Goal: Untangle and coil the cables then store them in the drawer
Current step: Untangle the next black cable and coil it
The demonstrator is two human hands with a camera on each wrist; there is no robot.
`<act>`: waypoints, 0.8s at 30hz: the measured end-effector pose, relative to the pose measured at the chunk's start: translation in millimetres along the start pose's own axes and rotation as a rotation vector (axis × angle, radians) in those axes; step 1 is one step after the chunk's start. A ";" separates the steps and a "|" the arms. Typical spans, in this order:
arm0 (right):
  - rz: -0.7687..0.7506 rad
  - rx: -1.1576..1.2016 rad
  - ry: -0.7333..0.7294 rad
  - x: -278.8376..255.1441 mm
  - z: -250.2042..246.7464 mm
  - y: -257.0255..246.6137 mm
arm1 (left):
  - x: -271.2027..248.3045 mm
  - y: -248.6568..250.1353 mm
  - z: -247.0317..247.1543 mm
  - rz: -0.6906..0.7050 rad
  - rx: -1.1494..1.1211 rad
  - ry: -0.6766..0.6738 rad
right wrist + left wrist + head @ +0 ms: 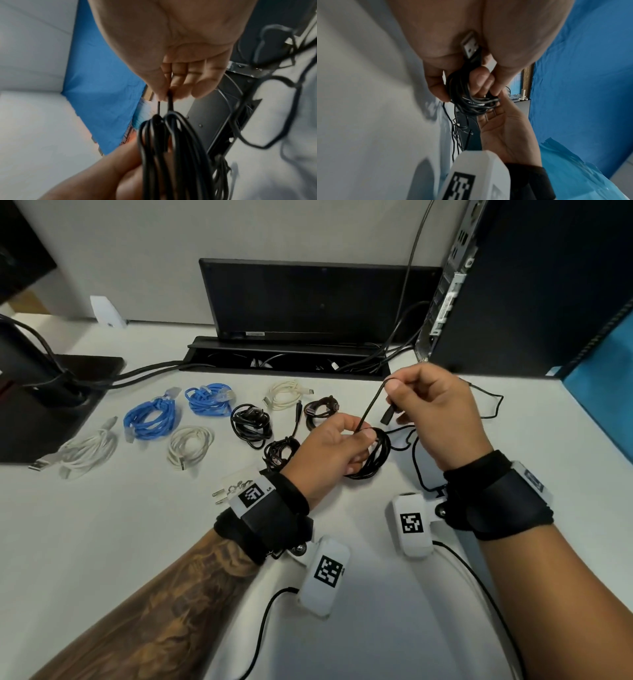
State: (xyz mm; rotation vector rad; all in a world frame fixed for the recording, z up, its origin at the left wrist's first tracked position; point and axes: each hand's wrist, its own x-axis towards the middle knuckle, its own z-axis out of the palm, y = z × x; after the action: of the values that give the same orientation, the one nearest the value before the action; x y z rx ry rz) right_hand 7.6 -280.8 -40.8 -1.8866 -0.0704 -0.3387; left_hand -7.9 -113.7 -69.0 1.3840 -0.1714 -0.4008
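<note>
Overhead, the white desk (102,542) fills most of the head view, with a dark computer tower (534,285) standing at the far right and a black monitor (308,299) leaning against the far wall behind an open cable tray (287,361) sunk into the desktop. Left of that sits a black monitor base (51,392) with thick leads running off it. Spread across the middle of the desk lie coiled cables: a white one (85,451) at the far left, two blue ones (150,417) (209,399), another white coil (189,445), a cream one (286,392) farther back, and three black bundles (251,423) (320,409) (279,451). Near the centre, the left hand (330,451) grips a black cable coil (371,455), fingers curled through the loops and thumb pressing on top; the left wrist view shows a silver USB plug (470,45) lying against its palm. Just right and slightly farther, the right hand (435,409) pinches the free end of that same cable between thumb and fingertips, holding a taut strand (371,405) that slopes down to the coil, with a small black connector (388,414) hanging below the fingers. Both hands hover above the desk, close together but not touching. Whether a drawer is present cannot be told from these views.
</note>
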 end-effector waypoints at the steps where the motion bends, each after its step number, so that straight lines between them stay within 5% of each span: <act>1: -0.028 -0.038 0.017 0.8 -2.0 0.0 | 0.3 0.5 0.1 -0.005 0.009 -0.003; 6: 0.019 0.067 0.065 3.5 -4.1 4.8 | 0.3 3.9 3.7 0.023 -0.113 0.018; 12: 0.336 0.344 -0.265 3.4 -8.2 4.3 | 1.5 1.3 -2.7 0.153 -0.174 0.118; 20: 0.405 0.429 -0.333 -3.3 6.3 -1.5 | -0.2 -3.5 0.9 0.135 -0.230 0.165; 24: 0.321 0.377 -0.416 -7.3 8.4 -7.4 | 1.9 -3.6 -0.6 0.134 -0.244 0.231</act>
State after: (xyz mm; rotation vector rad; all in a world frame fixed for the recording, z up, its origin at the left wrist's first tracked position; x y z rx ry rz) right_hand 0.6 -269.5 -38.4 -1.5343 -0.1011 0.2747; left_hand -6.6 -114.3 -72.8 1.1603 -0.0232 -0.1421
